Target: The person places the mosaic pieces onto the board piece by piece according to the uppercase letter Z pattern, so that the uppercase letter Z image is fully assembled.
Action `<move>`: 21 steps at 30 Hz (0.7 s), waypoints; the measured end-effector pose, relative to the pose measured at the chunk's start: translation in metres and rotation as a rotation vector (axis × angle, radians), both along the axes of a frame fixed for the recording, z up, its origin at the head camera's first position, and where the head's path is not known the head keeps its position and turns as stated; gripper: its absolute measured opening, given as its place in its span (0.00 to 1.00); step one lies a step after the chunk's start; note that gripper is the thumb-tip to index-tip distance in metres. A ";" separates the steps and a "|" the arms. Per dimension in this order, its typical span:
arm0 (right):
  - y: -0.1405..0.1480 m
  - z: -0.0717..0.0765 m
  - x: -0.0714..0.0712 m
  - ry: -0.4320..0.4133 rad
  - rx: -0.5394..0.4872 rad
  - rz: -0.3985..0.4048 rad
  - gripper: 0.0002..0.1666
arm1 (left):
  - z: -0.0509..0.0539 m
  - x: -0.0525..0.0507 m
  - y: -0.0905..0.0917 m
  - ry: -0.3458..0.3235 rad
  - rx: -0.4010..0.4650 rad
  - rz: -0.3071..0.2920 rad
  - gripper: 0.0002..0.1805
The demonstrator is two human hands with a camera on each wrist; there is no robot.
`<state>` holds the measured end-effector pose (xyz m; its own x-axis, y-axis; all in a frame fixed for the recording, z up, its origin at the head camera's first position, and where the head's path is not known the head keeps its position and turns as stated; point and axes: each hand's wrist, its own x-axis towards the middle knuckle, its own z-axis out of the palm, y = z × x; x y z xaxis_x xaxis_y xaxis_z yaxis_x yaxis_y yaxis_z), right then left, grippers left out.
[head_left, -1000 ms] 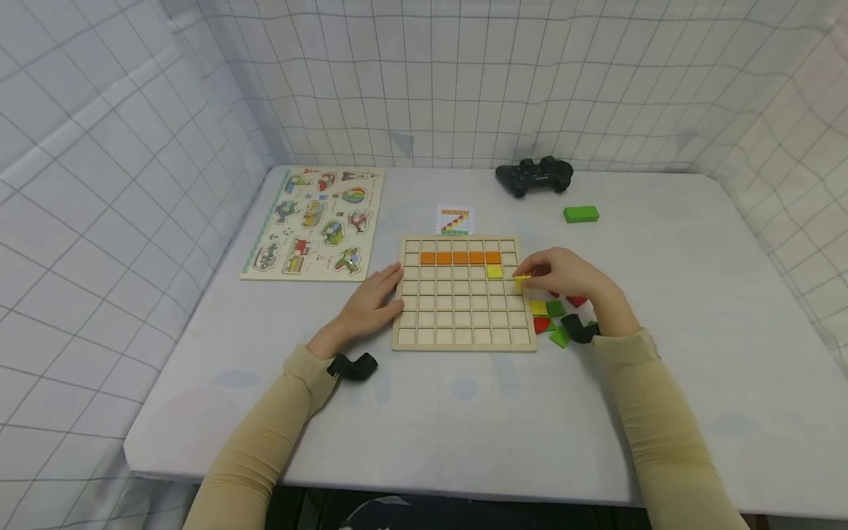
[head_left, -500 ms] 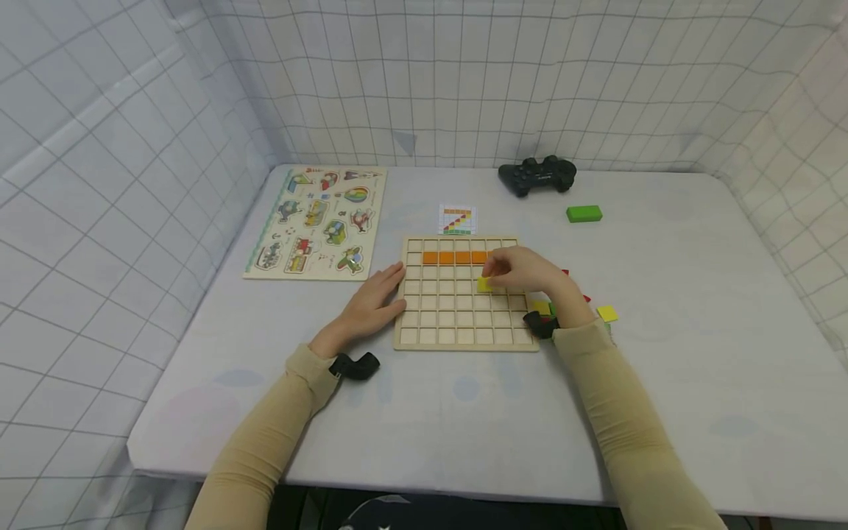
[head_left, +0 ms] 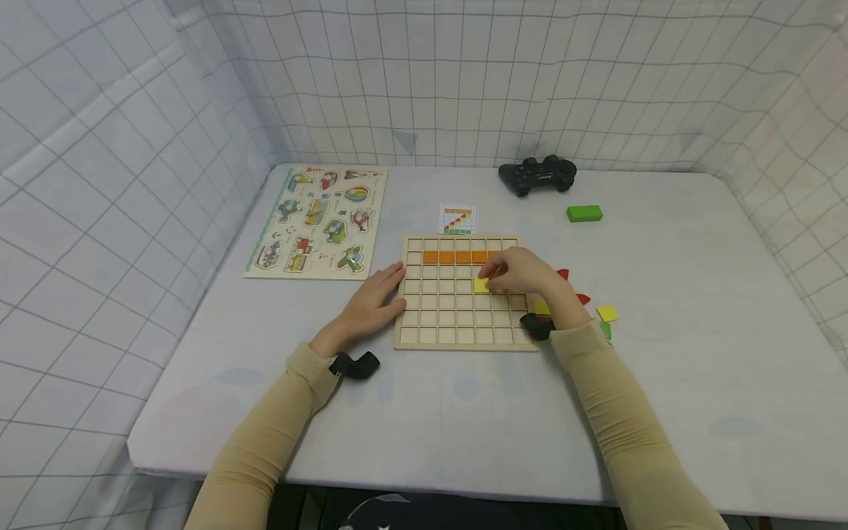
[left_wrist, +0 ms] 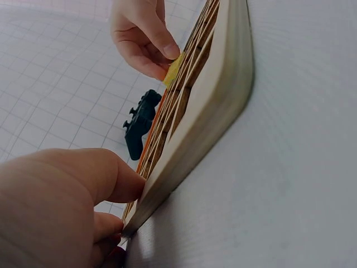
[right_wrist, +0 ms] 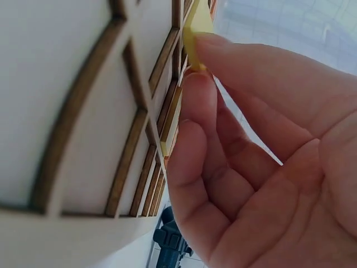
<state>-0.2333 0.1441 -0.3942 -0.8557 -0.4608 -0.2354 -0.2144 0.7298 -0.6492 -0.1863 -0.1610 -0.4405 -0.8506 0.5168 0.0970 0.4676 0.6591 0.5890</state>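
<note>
My left hand [head_left: 371, 303] rests against the left side of a wooden grid board [head_left: 457, 347], its thumb and fingers touching the rim. Over the middle of the board, my right hand [head_left: 520, 271] pinches a yellow square tile [head_left: 480, 285] between thumb and fingertips. In the right wrist view this yellow tile [right_wrist: 198, 25] stands tilted at the grid, while another yellow tile [right_wrist: 171, 125] sits in a cell behind it. A row of orange tiles [head_left: 447, 257] fills cells near the top; its right end is hidden by my right hand.
Loose tiles lie right of the board, among them a yellow tile [head_left: 607, 313] and a red piece [head_left: 583, 299]; my arm hides some. Behind are a pattern card [head_left: 458, 219], a black game controller [head_left: 538, 175] and a green block [head_left: 584, 213]. A picture puzzle [head_left: 314, 221] lies at left.
My right hand has carried the yellow tile leftward from the board's right edge to a cell near the middle, then lowered it slightly. My left hand has stayed at the board's left edge.
</note>
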 end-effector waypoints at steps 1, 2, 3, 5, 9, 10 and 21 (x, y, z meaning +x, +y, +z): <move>0.000 0.000 0.000 0.001 0.007 0.004 0.10 | 0.000 0.000 0.000 0.001 0.002 -0.001 0.34; -0.001 0.000 0.001 0.002 0.015 0.009 0.11 | 0.001 0.000 0.000 0.000 0.003 0.000 0.34; -0.001 0.001 0.001 0.006 0.023 0.012 0.11 | 0.001 0.001 0.000 -0.001 0.006 0.001 0.34; -0.001 0.002 0.002 0.010 0.030 0.018 0.12 | 0.002 0.001 0.000 0.002 0.006 0.001 0.34; 0.002 0.009 0.003 0.023 0.030 0.022 0.15 | 0.002 0.001 0.001 0.007 0.009 0.001 0.34; 0.003 0.011 0.004 0.023 0.025 0.024 0.15 | 0.002 0.001 0.000 0.008 0.009 0.001 0.34; 0.032 0.036 0.009 0.059 0.028 0.006 0.21 | 0.000 -0.001 0.000 0.012 0.008 -0.002 0.34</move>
<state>-0.2243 0.1758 -0.3577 -0.8658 -0.4599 -0.1973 -0.2562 0.7459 -0.6148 -0.1868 -0.1611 -0.4403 -0.8485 0.5173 0.1113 0.4758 0.6540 0.5882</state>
